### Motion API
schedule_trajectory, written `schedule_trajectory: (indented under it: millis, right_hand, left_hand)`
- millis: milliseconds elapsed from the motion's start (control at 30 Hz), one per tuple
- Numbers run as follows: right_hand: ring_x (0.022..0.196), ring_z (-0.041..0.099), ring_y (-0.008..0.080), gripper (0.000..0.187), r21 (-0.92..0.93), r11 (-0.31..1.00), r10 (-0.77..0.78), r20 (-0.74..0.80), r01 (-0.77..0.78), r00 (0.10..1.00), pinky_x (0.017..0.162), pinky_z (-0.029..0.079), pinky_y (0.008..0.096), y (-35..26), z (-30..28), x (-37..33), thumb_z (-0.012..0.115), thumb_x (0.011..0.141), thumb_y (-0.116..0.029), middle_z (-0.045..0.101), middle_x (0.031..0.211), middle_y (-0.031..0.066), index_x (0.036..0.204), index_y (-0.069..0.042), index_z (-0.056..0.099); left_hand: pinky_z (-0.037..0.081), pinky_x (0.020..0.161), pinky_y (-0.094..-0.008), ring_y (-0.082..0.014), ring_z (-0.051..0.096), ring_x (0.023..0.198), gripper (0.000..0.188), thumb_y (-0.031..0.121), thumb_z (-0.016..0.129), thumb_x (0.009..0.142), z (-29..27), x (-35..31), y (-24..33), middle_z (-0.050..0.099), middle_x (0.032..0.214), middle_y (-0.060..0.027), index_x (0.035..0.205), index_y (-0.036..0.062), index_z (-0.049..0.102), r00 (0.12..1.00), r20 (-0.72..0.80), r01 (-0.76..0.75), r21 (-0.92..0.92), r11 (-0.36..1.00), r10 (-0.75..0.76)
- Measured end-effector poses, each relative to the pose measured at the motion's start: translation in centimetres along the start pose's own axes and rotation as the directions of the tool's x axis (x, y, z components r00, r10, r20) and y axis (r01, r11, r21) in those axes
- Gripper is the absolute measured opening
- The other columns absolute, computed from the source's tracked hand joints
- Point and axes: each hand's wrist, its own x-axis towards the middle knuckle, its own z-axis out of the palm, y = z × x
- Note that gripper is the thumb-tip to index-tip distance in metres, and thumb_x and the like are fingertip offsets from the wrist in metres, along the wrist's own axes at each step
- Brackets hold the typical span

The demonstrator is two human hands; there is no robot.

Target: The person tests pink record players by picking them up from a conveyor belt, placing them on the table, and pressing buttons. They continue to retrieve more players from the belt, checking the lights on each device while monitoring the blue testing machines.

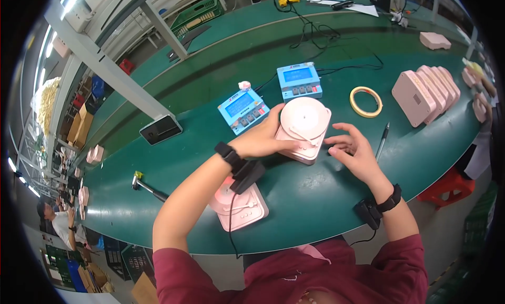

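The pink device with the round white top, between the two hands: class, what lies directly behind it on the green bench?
Behind the pink device sit two blue boxes with screens, cables trailing back. The left hand covers the device's left edge, so the bench there is hidden.

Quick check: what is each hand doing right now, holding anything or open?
Left hand: grips the pink device by its left side.
Right hand: open, fingers spread at the device's right edge, holding nothing.
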Motion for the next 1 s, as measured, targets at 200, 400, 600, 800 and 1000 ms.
schedule_trajectory:
  millis: [200,400,600,800,1000]
  right_hand:
    - [0.088,0.061,0.0098,0.046,-0.09,0.996,0.03,0.037,-0.027,0.999,0.081,0.048,0.0242,-0.1,-0.1,-0.1,0.065,0.086,-0.005,0.067,0.105,0.0111,0.127,-0.001,0.046]
    - [0.087,0.061,0.0093,0.044,-0.093,0.995,0.039,0.027,-0.037,0.999,0.08,0.048,0.0238,0.1,-0.1,0.1,0.065,0.086,-0.005,0.068,0.102,0.0103,0.126,-0.001,0.047]
    - [0.087,0.061,0.0089,0.043,-0.104,0.994,0.045,0.042,-0.04,0.998,0.078,0.048,0.0234,0.0,-0.2,0.2,0.065,0.086,-0.004,0.068,0.102,0.0101,0.125,-0.001,0.047]
    - [0.086,0.061,0.0088,0.042,-0.13,0.991,0.033,0.037,-0.028,0.999,0.077,0.048,0.0231,-0.2,0.2,-0.1,0.065,0.086,-0.005,0.069,0.1,0.0098,0.124,-0.001,0.049]
    - [0.083,0.061,0.0086,0.041,-0.139,0.99,0.004,0.031,0.001,1.0,0.076,0.048,0.0231,0.0,0.3,-0.3,0.066,0.085,-0.006,0.07,0.098,0.0088,0.123,-0.001,0.05]
  left_hand:
    - [0.049,0.08,-0.0281,-0.0136,0.054,0.101,0.078,0.033,0.071,0.087,-1.8,-0.6,-2.0,0.051,0.126,-0.0075,0.145,0.003,0.029,0.931,0.227,0.325,-0.148,0.934,-0.287]
    - [0.049,0.077,-0.0278,-0.0123,0.053,0.097,0.075,0.035,0.069,0.087,-1.9,-0.6,-1.6,0.052,0.118,-0.0044,0.145,0.008,0.031,0.923,0.236,0.342,-0.137,0.93,-0.305]
    - [0.049,0.077,-0.0286,-0.0129,0.054,0.098,0.072,0.034,0.067,0.088,-1.7,-0.5,-1.0,0.052,0.117,-0.0044,0.145,0.0085,0.032,0.92,0.197,0.366,-0.122,0.923,-0.339]
    - [0.049,0.079,-0.0294,-0.0137,0.055,0.101,0.069,0.032,0.066,0.088,-1.8,-0.8,-1.5,0.052,0.12,-0.005,0.145,0.0089,0.032,0.912,0.201,0.39,-0.162,0.906,-0.357]
    - [0.05,0.08,-0.0297,-0.0133,0.055,0.101,0.071,0.032,0.066,0.088,-1.7,-1.0,-1.3,0.053,0.122,-0.0059,0.145,0.0082,0.032,0.913,0.193,0.39,-0.143,0.91,-0.36]
